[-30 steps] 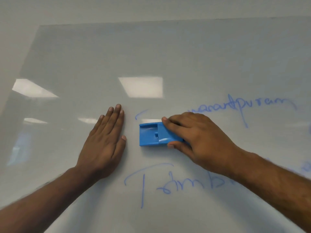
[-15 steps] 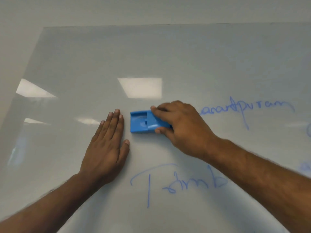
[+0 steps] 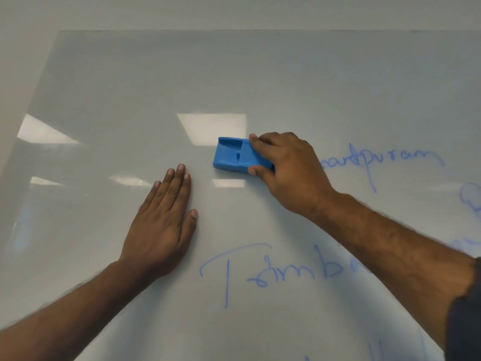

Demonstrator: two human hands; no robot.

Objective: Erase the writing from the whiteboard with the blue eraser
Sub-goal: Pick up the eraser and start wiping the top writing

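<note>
A glossy whiteboard (image 3: 130, 87) lies flat and fills most of the view. My right hand (image 3: 289, 170) grips the blue eraser (image 3: 234, 156) at its right end and presses it on the board. Just right of that hand runs a line of blue writing (image 3: 382, 158). A second line of blue writing (image 3: 260, 274) lies nearer me, partly under my right forearm. My left hand (image 3: 164, 222) rests flat on the board, palm down, fingers together, left of and below the eraser, holding nothing.
More blue marks sit at the right edge (image 3: 471, 196) and at the bottom right (image 3: 374, 350). The board's far edge (image 3: 234, 30) meets a plain pale surface. Ceiling lights reflect on the board (image 3: 210, 126).
My right hand slid the eraser away from me and then to the right, so it now sits farther from my left hand. The curved stroke above the eraser is gone. My left hand stayed put.
</note>
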